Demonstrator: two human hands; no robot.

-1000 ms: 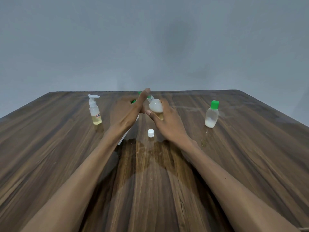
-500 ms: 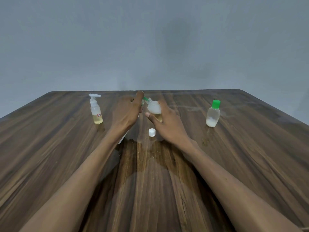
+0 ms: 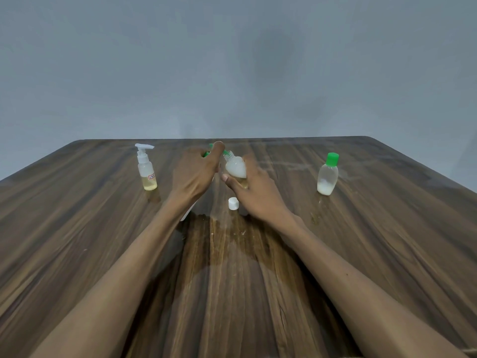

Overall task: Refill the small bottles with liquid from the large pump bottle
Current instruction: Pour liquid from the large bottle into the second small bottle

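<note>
Barely shifted, our right hand (image 3: 254, 192) grips the small bottle (image 3: 235, 168), neck tilted toward 11 o'clock under the pump spout our left hand (image 3: 196, 171) presses.

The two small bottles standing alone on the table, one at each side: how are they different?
The left bottle has a white pump top; the right bottle has a green cap. The left bottle holds yellowish liquid, the right bottle whitish. Both stand upright, untouched, only partly filled.

A dark brown wood-grain worktop (image 3: 103, 254) with rounded far corners fills the lower half of the view, bearing pale smears near its far right side. Behind it stands a plain grey wall (image 3: 232, 60).
</note>
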